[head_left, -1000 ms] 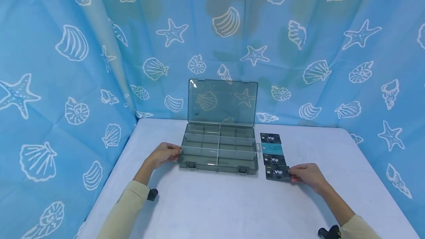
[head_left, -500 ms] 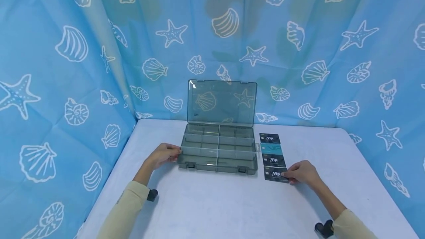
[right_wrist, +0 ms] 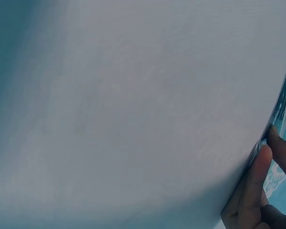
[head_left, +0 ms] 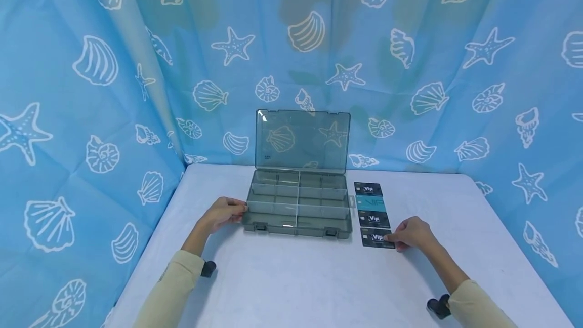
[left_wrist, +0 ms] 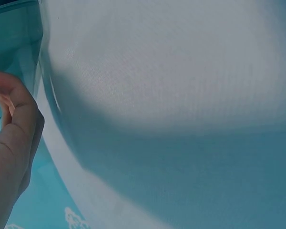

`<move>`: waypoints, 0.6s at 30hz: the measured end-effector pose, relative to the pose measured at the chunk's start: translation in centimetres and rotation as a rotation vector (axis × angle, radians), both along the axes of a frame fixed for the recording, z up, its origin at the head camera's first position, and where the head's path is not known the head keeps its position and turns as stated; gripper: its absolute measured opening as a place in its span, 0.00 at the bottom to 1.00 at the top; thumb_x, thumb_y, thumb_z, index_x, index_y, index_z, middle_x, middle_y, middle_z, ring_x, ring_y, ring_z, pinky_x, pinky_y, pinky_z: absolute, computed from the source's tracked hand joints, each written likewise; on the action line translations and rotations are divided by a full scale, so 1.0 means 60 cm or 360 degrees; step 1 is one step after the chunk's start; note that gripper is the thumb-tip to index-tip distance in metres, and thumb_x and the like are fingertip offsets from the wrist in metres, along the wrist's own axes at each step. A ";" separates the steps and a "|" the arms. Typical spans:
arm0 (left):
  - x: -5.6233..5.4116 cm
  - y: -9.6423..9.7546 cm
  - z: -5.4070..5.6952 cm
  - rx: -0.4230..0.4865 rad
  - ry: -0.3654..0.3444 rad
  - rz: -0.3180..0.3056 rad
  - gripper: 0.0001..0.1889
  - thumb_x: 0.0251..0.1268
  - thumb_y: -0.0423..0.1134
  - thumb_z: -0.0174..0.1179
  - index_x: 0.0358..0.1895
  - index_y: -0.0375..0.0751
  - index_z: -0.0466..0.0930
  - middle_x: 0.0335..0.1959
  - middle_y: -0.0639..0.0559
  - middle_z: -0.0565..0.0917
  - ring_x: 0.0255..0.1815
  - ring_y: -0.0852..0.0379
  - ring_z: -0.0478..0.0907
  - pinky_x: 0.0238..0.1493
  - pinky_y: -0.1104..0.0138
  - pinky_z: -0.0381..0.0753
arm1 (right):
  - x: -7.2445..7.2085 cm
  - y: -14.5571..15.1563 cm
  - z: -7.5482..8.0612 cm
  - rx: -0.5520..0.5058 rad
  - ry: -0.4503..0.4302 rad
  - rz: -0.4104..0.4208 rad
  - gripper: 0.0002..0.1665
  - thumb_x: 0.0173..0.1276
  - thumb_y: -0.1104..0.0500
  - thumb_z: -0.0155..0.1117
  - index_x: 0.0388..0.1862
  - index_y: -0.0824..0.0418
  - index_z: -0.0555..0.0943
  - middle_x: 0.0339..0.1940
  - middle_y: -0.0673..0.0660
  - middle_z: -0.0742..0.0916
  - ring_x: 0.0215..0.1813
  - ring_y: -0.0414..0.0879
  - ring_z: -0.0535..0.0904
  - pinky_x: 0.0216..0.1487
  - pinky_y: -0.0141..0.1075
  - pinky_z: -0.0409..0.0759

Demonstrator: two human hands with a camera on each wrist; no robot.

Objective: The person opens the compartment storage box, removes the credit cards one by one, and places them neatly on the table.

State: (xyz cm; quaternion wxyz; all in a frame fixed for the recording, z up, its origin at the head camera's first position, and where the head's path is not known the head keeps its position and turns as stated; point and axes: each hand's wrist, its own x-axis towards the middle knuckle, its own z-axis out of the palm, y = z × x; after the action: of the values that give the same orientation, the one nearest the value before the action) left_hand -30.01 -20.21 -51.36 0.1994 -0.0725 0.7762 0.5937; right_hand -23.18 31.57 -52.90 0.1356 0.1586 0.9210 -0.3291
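In the head view, a clear grey plastic compartment box (head_left: 273, 219) stands on the table with its see-through lid (head_left: 302, 140) raised. My left hand (head_left: 224, 212) holds the box's left wall near the front corner, thumb and fingertips at the edge. To the right of the box runs a column of cards: a black Vip card (head_left: 362, 189), a teal card (head_left: 366, 203), another black Vip card (head_left: 366, 219) and the nearest black Vip card (head_left: 370, 237). My right hand (head_left: 412, 233) pinches this nearest card at its right end, one fingertip on its face.
The white table (head_left: 291, 287) stretches in front of the box and cards. A blue seashell-print curtain (head_left: 282, 39) closes in the back and sides. Black wrist mounts (head_left: 208, 269) hang at both sleeves.
The right hand has shifted slightly left, its fingertip further onto the nearest card. That card has come away from the one behind it and lies squarer in the column. The left hand stays put.
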 end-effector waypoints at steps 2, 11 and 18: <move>-0.001 -0.001 -0.003 -0.0004 -0.0007 0.0009 0.17 0.67 0.35 0.60 0.55 0.28 0.75 0.46 0.39 0.79 0.39 0.51 0.78 0.41 0.65 0.82 | 0.000 0.000 -0.001 -0.0021 -0.0009 -0.0015 0.20 0.52 0.55 0.79 0.30 0.67 0.78 0.21 0.57 0.83 0.21 0.47 0.82 0.26 0.34 0.77; 0.001 0.000 -0.007 0.0005 0.0008 0.0030 0.17 0.67 0.35 0.61 0.55 0.29 0.76 0.46 0.39 0.79 0.38 0.51 0.79 0.41 0.65 0.82 | -0.001 0.005 -0.001 -0.0041 -0.0010 -0.0019 0.21 0.54 0.53 0.77 0.30 0.68 0.79 0.20 0.57 0.83 0.21 0.47 0.82 0.26 0.33 0.77; 0.000 0.001 0.003 -0.0098 0.0056 -0.0030 0.19 0.67 0.38 0.62 0.56 0.31 0.74 0.49 0.39 0.78 0.44 0.47 0.79 0.47 0.60 0.82 | -0.015 0.019 0.007 -0.0126 -0.0014 0.0013 0.27 0.58 0.47 0.74 0.37 0.72 0.80 0.24 0.59 0.84 0.24 0.47 0.83 0.28 0.34 0.81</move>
State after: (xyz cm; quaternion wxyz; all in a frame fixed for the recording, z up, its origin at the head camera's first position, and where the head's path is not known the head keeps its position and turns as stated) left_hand -29.99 -20.15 -51.16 0.1890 -0.0609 0.7981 0.5688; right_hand -24.05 32.69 -52.46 0.1470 0.1508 0.9072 -0.3641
